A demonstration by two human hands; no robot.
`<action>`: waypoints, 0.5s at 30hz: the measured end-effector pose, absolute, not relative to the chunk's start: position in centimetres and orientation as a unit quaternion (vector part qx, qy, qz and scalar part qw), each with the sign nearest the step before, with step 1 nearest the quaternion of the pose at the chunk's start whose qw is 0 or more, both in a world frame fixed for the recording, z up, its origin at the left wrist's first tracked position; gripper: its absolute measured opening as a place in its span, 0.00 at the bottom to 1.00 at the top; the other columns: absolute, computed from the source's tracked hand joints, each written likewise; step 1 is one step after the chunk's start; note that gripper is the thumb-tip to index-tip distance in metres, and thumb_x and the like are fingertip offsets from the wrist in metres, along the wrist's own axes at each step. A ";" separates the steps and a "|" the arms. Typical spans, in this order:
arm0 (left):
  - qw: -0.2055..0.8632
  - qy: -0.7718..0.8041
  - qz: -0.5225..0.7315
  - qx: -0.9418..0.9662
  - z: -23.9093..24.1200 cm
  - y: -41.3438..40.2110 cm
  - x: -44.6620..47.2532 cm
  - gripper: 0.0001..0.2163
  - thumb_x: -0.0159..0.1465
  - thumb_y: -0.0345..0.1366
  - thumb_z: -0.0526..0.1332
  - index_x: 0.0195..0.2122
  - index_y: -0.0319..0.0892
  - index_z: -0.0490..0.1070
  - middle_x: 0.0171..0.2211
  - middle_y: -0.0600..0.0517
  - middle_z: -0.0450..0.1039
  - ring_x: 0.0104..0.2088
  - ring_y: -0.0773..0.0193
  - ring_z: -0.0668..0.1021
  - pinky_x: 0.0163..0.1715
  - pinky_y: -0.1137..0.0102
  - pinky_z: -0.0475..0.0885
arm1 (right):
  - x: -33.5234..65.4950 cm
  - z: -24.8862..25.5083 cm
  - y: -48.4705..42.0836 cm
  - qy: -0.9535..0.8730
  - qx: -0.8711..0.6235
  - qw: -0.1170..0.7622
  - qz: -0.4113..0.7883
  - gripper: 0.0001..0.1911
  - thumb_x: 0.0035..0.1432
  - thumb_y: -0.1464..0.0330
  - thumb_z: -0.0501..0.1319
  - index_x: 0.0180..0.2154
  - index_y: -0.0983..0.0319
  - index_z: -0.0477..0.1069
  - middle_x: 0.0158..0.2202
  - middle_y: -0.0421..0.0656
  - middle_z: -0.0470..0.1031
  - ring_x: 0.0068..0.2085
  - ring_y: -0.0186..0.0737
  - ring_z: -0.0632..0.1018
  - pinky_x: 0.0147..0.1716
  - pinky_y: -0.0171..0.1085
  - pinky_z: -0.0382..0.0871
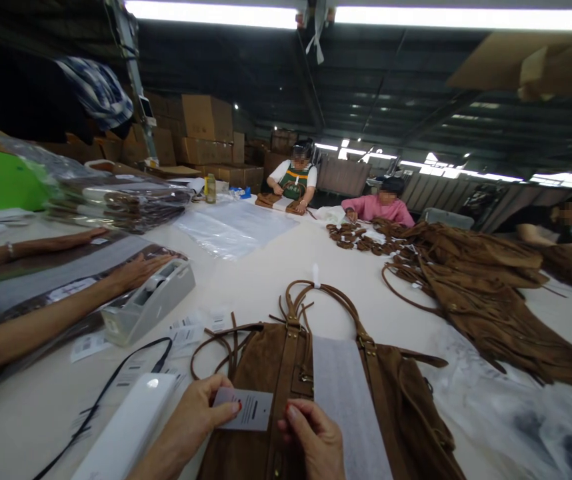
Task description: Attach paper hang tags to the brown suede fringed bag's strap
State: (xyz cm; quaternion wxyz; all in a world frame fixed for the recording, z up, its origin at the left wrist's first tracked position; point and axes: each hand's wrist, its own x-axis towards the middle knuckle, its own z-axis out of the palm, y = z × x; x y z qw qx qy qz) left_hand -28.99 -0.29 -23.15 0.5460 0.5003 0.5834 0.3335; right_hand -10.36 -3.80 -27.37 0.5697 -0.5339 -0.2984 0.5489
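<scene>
Tag (250, 408) pinched by left hand (201, 413) and right hand (313, 437) over suede bag (286, 373); not yet attached; paper strip (341, 387) already laid on bag.

Matt brown suede bag (276, 373) w/ smooth paper tag (251, 408).

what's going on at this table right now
A person holds a small printed tag in the left hand, with the right hand beside it, just above a brown suede handbag lying flat on the white table. A white paper strip lies across the bag. To the left, a co-worker's arms press on a flat packaged item near a tape dispenser. More brown bags are piled to the right.
</scene>
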 end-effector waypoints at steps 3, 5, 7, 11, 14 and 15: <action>0.551 0.580 0.332 0.500 -22.1 -0.9 -28.4 0.14 0.40 0.44 0.62 0.20 0.40 0.61 0.17 0.57 0.62 0.22 0.68 0.64 0.22 0.75 0.55 | -10.3 -27.2 -3.9 -0.359 -0.536 0.559 0.522 0.18 0.41 0.55 0.65 0.27 0.64 0.74 0.23 0.42 0.73 0.26 0.38 0.74 0.25 0.32 0.67; 0.549 0.576 0.335 0.504 -21.4 -1.3 -28.0 0.14 0.41 0.44 0.62 0.20 0.39 0.61 0.17 0.58 0.61 0.21 0.68 0.63 0.21 0.75 0.55 | -10.1 -27.1 -4.0 -0.412 -0.527 0.559 0.490 0.15 0.44 0.56 0.63 0.27 0.62 0.74 0.23 0.41 0.73 0.27 0.38 0.73 0.28 0.32 0.66; 0.550 0.573 0.339 0.505 -21.0 -1.5 -27.7 0.13 0.42 0.43 0.62 0.21 0.39 0.61 0.17 0.58 0.61 0.22 0.69 0.62 0.21 0.75 0.54 | -10.0 -27.0 -4.1 -0.451 -0.514 0.562 0.465 0.12 0.46 0.58 0.62 0.26 0.61 0.74 0.24 0.40 0.72 0.29 0.37 0.72 0.30 0.32 0.65; 0.566 0.566 0.346 0.491 -21.4 -1.8 -27.5 0.14 0.42 0.43 0.63 0.21 0.39 0.61 0.17 0.58 0.60 0.22 0.70 0.62 0.21 0.76 0.53 | -9.9 -27.1 -4.2 -0.488 -0.502 0.573 0.426 0.09 0.48 0.61 0.61 0.26 0.59 0.75 0.29 0.41 0.72 0.33 0.37 0.72 0.34 0.32 0.65; 0.590 0.554 0.360 0.464 -21.7 -2.0 -27.4 0.15 0.42 0.43 0.65 0.22 0.39 0.61 0.17 0.58 0.61 0.22 0.70 0.62 0.22 0.76 0.53 | -10.0 -27.3 -4.3 -0.490 -0.513 0.574 0.409 0.09 0.47 0.60 0.61 0.27 0.58 0.75 0.36 0.44 0.72 0.40 0.41 0.72 0.41 0.35 0.65; 0.602 0.547 0.368 0.450 -21.8 -2.1 -27.3 0.16 0.42 0.43 0.65 0.22 0.38 0.61 0.18 0.58 0.62 0.22 0.70 0.63 0.22 0.76 0.53 | -10.0 -27.3 -4.4 -0.485 -0.515 0.573 0.414 0.10 0.47 0.60 0.62 0.27 0.58 0.75 0.38 0.45 0.72 0.42 0.42 0.71 0.43 0.36 0.64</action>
